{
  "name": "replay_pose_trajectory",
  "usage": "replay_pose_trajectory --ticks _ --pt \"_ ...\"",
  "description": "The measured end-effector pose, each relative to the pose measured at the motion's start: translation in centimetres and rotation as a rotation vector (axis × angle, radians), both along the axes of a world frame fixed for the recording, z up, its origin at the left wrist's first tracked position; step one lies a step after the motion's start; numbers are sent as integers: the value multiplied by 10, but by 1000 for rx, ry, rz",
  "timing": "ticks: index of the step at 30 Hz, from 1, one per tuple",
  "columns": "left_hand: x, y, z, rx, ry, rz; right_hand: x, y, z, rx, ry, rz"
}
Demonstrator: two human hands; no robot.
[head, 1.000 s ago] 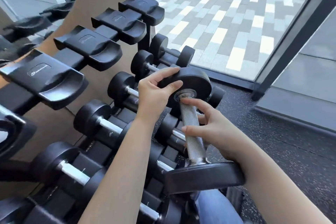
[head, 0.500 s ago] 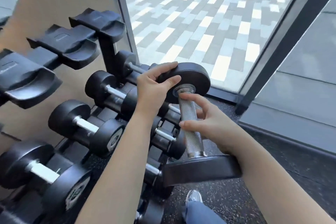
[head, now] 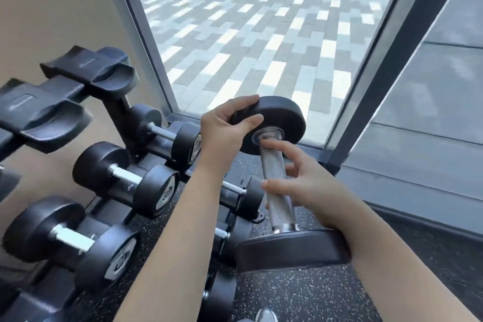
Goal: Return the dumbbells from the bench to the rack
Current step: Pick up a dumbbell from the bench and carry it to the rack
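Note:
I hold a black dumbbell [head: 271, 165] with a knurled steel handle in the air, just past the right end of the rack [head: 117, 117]. It points away from me, far head up. My left hand [head: 224, 128] clasps the edge of the far head [head: 282, 117]. My right hand [head: 313, 191] is curled loosely round the handle, thumb in front and fingers behind, just above the near head [head: 292, 251]. The rack's top tier has empty black cradles [head: 109, 76]. Its middle tier carries dumbbells [head: 125, 180].
More racked dumbbells sit at the lower left [head: 70, 240] and on the low tier under my left forearm [head: 243, 196]. A floor-to-ceiling window [head: 261, 34] with a dark frame post [head: 392, 60] stands right behind. The floor is speckled rubber [head: 300, 295]. My shoe [head: 265, 316] shows at the bottom.
My view and the dumbbell have shifted right along the rack toward its end by the window. My right-hand fingers have loosened on the handle. My left hand keeps its hold on the far head.

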State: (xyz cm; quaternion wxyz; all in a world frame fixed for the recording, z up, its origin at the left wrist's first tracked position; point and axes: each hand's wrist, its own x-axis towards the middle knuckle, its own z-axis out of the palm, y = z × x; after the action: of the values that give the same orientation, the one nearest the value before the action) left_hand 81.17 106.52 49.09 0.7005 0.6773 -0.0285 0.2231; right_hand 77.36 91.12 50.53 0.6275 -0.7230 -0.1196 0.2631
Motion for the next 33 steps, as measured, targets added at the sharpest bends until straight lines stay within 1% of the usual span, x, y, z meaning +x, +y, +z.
replay_pose_trajectory --ticks 5,9,12,20,24,33 --pt "20 2 -3 2 -11 8 19 1 -4 1 -14 -3" --pt "34 15 -9 -16 -5 33 38 13 -9 -6 -21 35" --pt "48 31 -13 -10 11 65 56 29 -13 5 3 68" --pt "99 92 -16 -25 44 167 127 88 -21 8 -38 153" --pt "128 120 -15 -47 54 242 165 118 -19 -3 -25 227" --pt "172 146 -16 7 101 318 221 145 -23 12 9 275"
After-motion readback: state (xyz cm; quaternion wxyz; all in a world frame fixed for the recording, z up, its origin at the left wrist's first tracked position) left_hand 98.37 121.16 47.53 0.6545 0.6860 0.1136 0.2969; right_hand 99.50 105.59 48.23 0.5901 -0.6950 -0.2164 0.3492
